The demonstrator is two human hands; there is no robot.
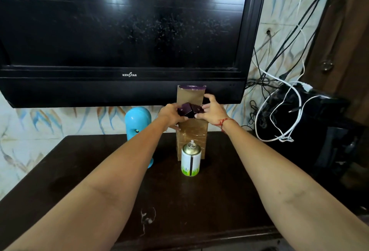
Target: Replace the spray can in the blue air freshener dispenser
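A brown cardboard box point(191, 140) stands upright on the dark wooden table point(219, 200), its top flaps open and one tall flap raised. My left hand point(171, 115) and my right hand point(214, 109) are both at the box's top, fingers on the purple inner flaps. A white spray can point(190, 160) with a green grass print and a gold top stands in front of the box, untouched. The blue air freshener dispenser point(138, 120) stands to the left of the box, partly hidden behind my left forearm.
A large black television point(119, 31) hangs close above the box. To the right, black and white cables point(279, 110) tangle over a black device. A patterned wall lies behind the table. A scuff mark shows near the table's front edge.
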